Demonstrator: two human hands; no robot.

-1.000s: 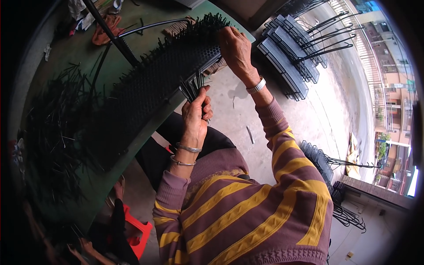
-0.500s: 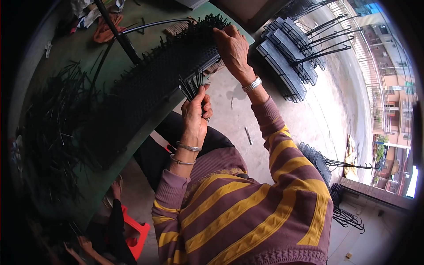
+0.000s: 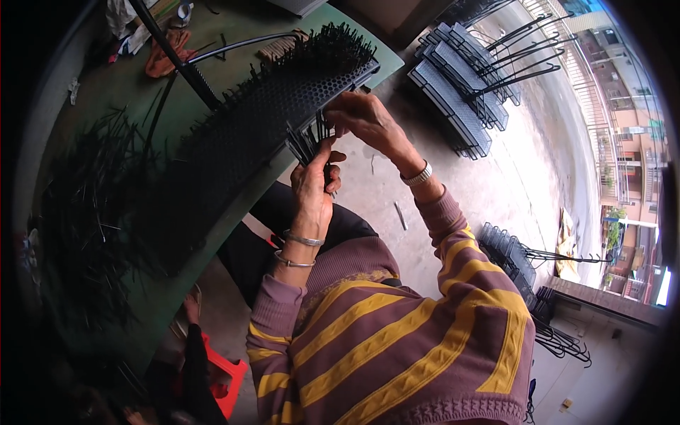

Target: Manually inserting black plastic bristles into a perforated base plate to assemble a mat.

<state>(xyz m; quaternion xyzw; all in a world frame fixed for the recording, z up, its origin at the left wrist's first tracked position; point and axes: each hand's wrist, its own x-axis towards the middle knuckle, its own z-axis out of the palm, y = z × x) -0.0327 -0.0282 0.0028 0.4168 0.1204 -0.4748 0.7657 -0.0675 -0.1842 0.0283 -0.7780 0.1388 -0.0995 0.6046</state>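
Note:
My left hand [image 3: 312,177] is closed around a bundle of thin black rods [image 3: 303,142], their ends poking up past the thumb. My right hand [image 3: 368,122] has its fingers bent in against the upper ends of that bundle. Its fingertips are partly hidden, so what they pinch cannot be made out. Just beyond both hands lies a long black perforated panel [image 3: 283,103] on the green table. Several short black rods [image 3: 333,49] stand up in a dense row along its far side and right end.
A dark heap of loose rods [image 3: 92,212] covers the left of the green table [image 3: 152,312]. A black bar [image 3: 173,53] rises behind the panel beside an orange cloth [image 3: 164,53]. Hooked mesh racks [image 3: 460,85] are stacked on the floor at right. A red stool [image 3: 225,375] and another person's arm [image 3: 191,354] are lower left.
My right hand has come back from the rods at the panel's far right end to the bundle in my left hand. The left hand has stayed nearly still.

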